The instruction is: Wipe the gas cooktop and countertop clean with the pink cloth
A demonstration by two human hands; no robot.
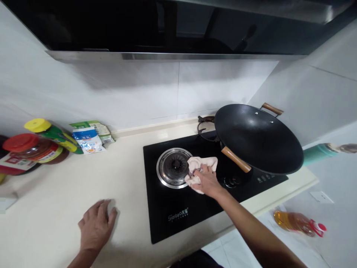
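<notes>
My right hand (206, 181) presses a crumpled, pale pink cloth (208, 161) onto the black glass gas stove (161, 203). The cloth lies at the right edge of the round left burner (176, 167), whose metal ring shows without a pot stand over it. To the left of the stove, my left hand (96, 223) rests on the cream countertop (125, 178), fingers spread a little and holding nothing. Right of the cloth, a large black wok (256, 137) with wooden handles sits over the other side of the stove.
A black pot stand (206, 128) leans behind the wok. Several bottles and jars, among them a red-capped jar (36, 149), and seasoning packets (88, 139) stand at the back left. The range hood (178, 56) hangs above. An oil bottle (298, 223) is low at right.
</notes>
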